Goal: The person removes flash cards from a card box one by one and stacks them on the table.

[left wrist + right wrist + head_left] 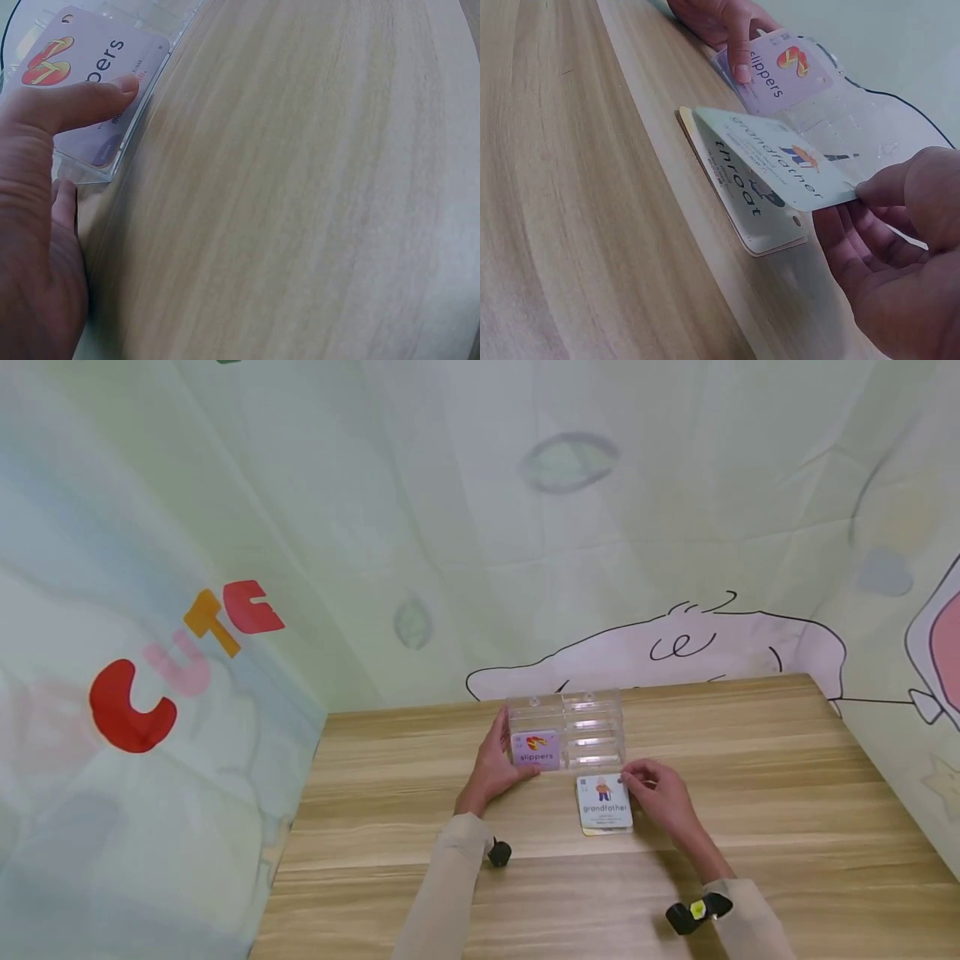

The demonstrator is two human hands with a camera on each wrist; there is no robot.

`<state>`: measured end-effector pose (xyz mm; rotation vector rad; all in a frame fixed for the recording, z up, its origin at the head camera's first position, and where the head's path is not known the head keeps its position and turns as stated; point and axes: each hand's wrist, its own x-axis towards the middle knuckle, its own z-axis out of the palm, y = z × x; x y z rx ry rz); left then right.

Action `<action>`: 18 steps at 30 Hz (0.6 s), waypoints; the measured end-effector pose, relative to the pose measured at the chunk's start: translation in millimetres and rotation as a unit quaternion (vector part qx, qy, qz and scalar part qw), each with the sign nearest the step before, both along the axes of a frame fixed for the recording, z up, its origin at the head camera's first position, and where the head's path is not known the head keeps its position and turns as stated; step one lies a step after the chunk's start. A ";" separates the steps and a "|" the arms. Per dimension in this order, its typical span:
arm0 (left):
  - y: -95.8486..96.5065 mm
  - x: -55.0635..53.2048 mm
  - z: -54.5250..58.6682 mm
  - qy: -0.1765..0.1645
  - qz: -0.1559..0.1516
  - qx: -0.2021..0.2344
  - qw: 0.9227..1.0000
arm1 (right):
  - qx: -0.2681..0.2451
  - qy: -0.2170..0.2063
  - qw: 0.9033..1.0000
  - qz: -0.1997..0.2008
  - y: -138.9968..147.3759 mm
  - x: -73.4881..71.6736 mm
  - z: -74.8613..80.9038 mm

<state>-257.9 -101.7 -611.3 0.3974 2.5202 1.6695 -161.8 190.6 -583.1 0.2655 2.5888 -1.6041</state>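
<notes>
A clear plastic card holder (595,727) with two columns of slots stands on the wooden table. My left hand (493,770) grips its left side, the thumb lying across a purple "slippers" flash card (536,750) in the lower left slot. In front of the holder, at its right, is a small stack of flash cards. My right hand (663,800) pinches the upper right corner of the white "grandfather" card (604,820), the top one. The right wrist view shows that card tilted up, with a "throat" card (742,199) lying beneath it.
The wood-grain table (375,810) reaches back to a printed cloth backdrop (450,527). Colourful "CUTE" letters (135,718) are on the backdrop at the left. Black wrist bands (699,912) sit on both sleeves.
</notes>
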 end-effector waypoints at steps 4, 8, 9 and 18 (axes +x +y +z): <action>0.3 0.2 0.4 0.000 0.002 -0.002 1.000 | 0.007 -0.007 1.000 0.002 -0.5 0.9 -1.0; 0.5 0.0 0.6 -0.005 0.005 -0.006 1.000 | 0.014 -0.008 1.000 0.005 -0.7 1.0 -2.3; 0.6 0.0 0.6 -0.006 0.006 -0.006 1.000 | 0.019 -0.005 1.000 0.005 -0.9 0.9 -2.9; 1.1 0.8 1.9 -0.008 0.009 -0.006 1.000 | 0.074 0.052 0.996 0.015 -3.3 -0.8 -9.2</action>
